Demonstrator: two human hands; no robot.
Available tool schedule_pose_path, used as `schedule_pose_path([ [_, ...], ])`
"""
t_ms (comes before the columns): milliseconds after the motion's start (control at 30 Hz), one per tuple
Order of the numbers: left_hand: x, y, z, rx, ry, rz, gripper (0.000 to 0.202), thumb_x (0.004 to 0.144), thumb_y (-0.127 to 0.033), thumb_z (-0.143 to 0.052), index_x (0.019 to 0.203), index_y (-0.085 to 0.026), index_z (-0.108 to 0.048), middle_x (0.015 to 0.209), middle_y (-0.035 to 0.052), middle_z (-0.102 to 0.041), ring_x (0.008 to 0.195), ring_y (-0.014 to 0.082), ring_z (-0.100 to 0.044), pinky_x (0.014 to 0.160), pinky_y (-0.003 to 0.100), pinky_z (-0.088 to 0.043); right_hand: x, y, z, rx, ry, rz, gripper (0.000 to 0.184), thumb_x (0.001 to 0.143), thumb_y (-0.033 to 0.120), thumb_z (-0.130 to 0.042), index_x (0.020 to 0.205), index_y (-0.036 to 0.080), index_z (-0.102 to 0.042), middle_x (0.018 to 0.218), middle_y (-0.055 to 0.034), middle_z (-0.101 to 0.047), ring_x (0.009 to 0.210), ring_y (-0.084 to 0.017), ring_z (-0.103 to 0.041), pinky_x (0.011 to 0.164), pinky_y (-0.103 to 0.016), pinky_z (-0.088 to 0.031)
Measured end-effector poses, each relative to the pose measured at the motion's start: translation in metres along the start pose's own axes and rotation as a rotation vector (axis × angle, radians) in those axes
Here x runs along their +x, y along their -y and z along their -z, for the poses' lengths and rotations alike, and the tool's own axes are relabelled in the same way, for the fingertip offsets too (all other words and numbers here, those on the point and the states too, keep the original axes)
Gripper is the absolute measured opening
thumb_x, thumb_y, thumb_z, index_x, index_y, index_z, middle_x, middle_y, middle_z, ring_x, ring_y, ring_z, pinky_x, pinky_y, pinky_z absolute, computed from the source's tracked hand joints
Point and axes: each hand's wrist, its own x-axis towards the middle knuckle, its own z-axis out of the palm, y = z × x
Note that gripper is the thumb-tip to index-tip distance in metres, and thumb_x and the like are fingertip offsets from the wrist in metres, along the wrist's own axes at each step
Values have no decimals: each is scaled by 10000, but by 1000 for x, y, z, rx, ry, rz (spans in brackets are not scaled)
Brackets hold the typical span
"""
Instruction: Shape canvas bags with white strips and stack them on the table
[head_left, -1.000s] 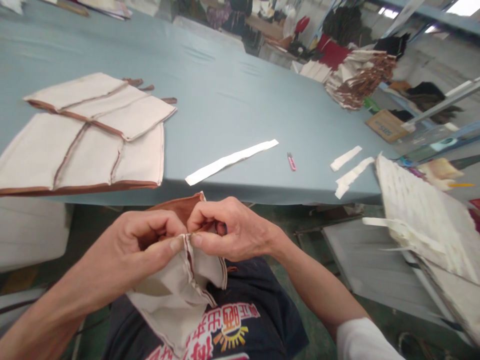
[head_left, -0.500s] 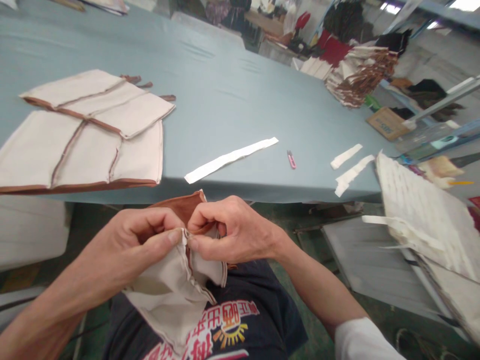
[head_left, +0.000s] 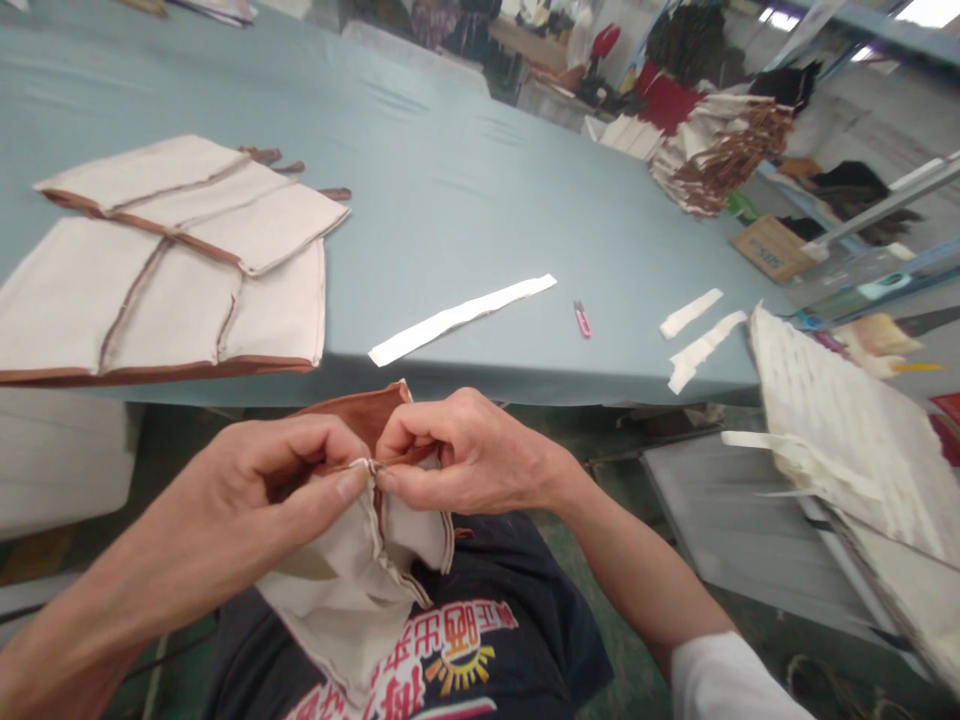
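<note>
Both my hands pinch the top edge of a cream cloth bag with brown trim, held over my lap below the table edge. My left hand grips the edge between thumb and curled fingers. My right hand pinches the same edge right beside it, thumbs almost touching. The bag's brown inner side shows behind my fingers. The cream body hangs down onto my dark printed shirt.
A blue-grey table carries a stack of finished cream bags at the left, a long white fabric strip, a small pink clipper and short white strips. A pile of bags lies far right. A cream stack stands at my right.
My hands stay pinched on the bag's edge with only small finger shifts; the view has drifted slightly.
</note>
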Motion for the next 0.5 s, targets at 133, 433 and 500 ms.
schedule_pose_path([
  [133, 1, -4, -1, -7, 6, -37, 373, 904, -521, -746, 667, -233, -731, 587, -40, -552, 503, 119, -444, 425, 167, -353, -1, 3, 0, -28, 4, 18, 108, 954, 257, -688, 886, 200, -625, 771, 50, -629, 678, -86, -556, 670, -213, -424],
  [433, 5, -21, -4, 30, -27, -143, 339, 885, -439, -713, 607, -245, -721, 520, -41, -573, 426, 117, -463, 370, 165, -368, -4, 8, -5, 41, -81, 58, 115, 942, 229, -705, 863, 195, -629, 748, 65, -635, 639, -70, -543, 682, -206, -463],
  [500, 6, -20, -4, 50, -34, -149, 345, 879, -443, -710, 599, -242, -723, 517, -37, -582, 423, 117, -468, 370, 165, -367, -3, 8, -4, 48, -72, 32, 114, 946, 247, -699, 867, 195, -634, 747, 56, -644, 651, -78, -556, 666, -209, -454],
])
